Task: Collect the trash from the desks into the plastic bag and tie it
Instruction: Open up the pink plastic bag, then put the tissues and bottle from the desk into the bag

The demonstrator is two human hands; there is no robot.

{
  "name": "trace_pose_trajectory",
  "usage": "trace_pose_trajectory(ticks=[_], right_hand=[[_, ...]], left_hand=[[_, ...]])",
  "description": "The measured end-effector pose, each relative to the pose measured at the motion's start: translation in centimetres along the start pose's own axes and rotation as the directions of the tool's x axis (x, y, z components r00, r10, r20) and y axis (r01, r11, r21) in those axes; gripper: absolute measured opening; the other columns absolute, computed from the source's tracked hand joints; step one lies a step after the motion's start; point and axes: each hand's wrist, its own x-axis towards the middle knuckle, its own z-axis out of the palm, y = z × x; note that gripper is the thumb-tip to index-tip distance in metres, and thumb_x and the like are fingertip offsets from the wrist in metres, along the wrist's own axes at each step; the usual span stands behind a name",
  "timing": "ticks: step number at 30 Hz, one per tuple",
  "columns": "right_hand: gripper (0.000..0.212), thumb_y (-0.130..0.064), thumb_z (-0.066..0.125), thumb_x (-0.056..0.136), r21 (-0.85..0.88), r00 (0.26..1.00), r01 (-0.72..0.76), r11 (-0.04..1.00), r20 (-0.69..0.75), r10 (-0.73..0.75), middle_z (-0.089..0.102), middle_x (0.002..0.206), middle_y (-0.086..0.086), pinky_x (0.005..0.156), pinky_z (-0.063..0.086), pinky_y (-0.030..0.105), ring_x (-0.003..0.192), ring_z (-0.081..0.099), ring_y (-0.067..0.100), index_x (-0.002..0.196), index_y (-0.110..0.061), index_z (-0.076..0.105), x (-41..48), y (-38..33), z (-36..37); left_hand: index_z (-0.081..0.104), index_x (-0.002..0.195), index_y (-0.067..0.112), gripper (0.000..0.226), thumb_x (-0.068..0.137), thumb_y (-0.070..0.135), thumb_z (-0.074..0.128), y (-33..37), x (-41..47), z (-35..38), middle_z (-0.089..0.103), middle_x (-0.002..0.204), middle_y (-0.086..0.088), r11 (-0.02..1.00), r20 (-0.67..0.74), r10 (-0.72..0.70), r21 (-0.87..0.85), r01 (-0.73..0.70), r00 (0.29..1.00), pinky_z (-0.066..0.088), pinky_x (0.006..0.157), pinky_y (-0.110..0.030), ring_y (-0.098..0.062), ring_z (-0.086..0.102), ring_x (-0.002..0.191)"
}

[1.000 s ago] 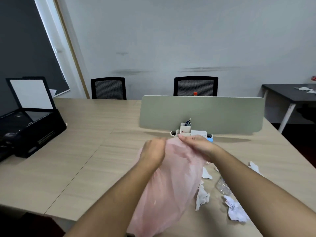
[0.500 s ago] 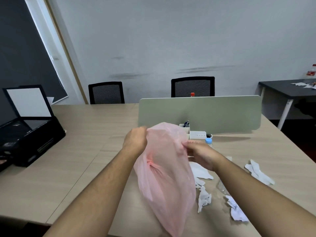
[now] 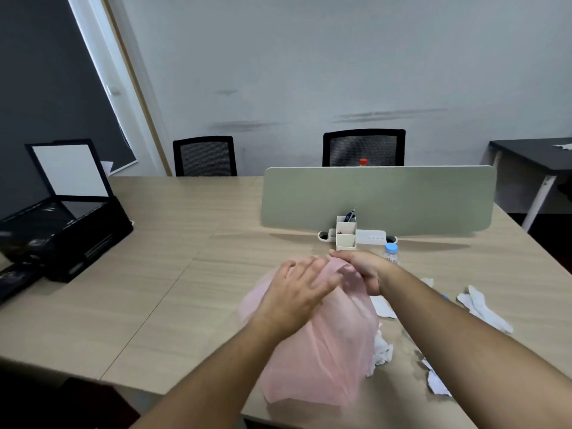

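**Bag top held between both hands**

Head view. Pink bag [image 3: 334,351] stands on the bench [image 3: 185,289] close to the near edge, bulging, its top gathered. Right hand [image 3: 362,269] is at the far side of the top, fingers curled and clamped on the bunched plastic. Left hand [image 3: 298,294] lies on the near-left of the top, fingers [image 3: 322,274] straight, slightly apart, flat on the plastic; somewhat blurred.

Scraps [image 3: 382,351] lie just right of the bag, one crumpled piece touching its side, others past the right forearm. Bottle [image 3: 391,253] stands just behind the right hand, with the pen pot [image 3: 346,232] and divider [image 3: 377,196] beyond. Open bench runs left from the bag to the printer [image 3: 62,230] at the left edge.
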Motion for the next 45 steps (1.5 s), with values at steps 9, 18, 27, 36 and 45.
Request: trace_pose_trajectory(ticks=[9, 18, 27, 36, 45], right_hand=[[0.014, -0.010, 0.053, 0.094, -0.268, 0.744, 0.412, 0.871, -0.452, -0.491, 0.059, 0.091, 0.007, 0.059, 0.039, 0.024, 0.068, 0.050, 0.013, 0.092, -0.003, 0.065, 0.1, 0.4, -4.2], [0.052, -0.044, 0.067, 0.077, -0.958, 0.436, 0.284, -0.038, 0.165, -0.885, 0.058, 0.120, -0.005, 0.095, 0.039, 0.032, 0.114, 0.050, 0.017, 0.124, -0.026, 0.055, 0.1, 0.6, 0.2], [0.050, 0.004, 0.043, 0.083, -0.896, 0.594, 0.303, 0.325, -0.089, -0.800, 0.069, 0.117, 0.003, 0.084, 0.042, 0.023, 0.111, 0.060, 0.024, 0.115, -0.025, 0.069, 2.6, -0.4, -1.4], [0.067, -0.028, 0.052, 0.093, -0.907, 0.828, 0.179, 0.381, -0.071, -0.556, 0.037, 0.151, 0.004, 0.103, 0.032, 0.028, 0.135, 0.038, 0.023, 0.150, -0.029, 0.017, 4.4, 0.0, 0.3], [0.069, -0.024, 0.063, 0.085, -0.920, 0.866, -0.018, 0.391, -0.209, -0.453, 0.035, 0.150, 0.006, 0.109, 0.033, 0.031, 0.135, 0.038, 0.023, 0.146, -0.026, 0.031, 4.2, 7.8, -6.4]], left_hand=[[0.065, 0.119, 0.021, 0.047, 0.077, 0.004, 0.049, -5.6, 1.2, -1.2, 0.067, 0.104, -0.003, 0.952, 0.128, -0.278, -0.096, 0.291, 0.952, 0.049, 0.060, -0.035, -0.032, 0.066, 0.077], [0.031, 0.141, 0.046, 0.072, 0.080, 0.006, 0.038, -7.8, 2.1, -0.8, 0.056, 0.125, 0.010, 0.908, 0.228, -0.395, -0.054, 0.416, 0.890, 0.038, 0.061, -0.031, -0.027, 0.062, 0.093], [0.046, 0.134, 0.043, 0.073, 0.080, -0.004, 0.035, -12.7, -1.6, -1.3, 0.040, 0.146, 0.022, 0.869, 0.232, -0.482, 0.003, 0.494, 0.845, 0.048, 0.084, -0.030, -0.017, 0.057, 0.116], [0.037, 0.136, 0.037, 0.073, 0.076, -0.003, 0.037, -13.9, -1.0, -0.5, 0.054, 0.131, 0.010, 0.866, 0.224, -0.462, -0.095, 0.491, 0.858, 0.041, 0.070, -0.032, -0.025, 0.059, 0.107], [0.019, 0.147, 0.009, 0.065, 0.086, 0.002, 0.041, -10.9, 4.6, 4.9, 0.046, 0.133, -0.010, 0.788, 0.394, -0.567, 0.004, 0.616, 0.723, 0.046, 0.079, -0.040, -0.034, 0.056, 0.111]])
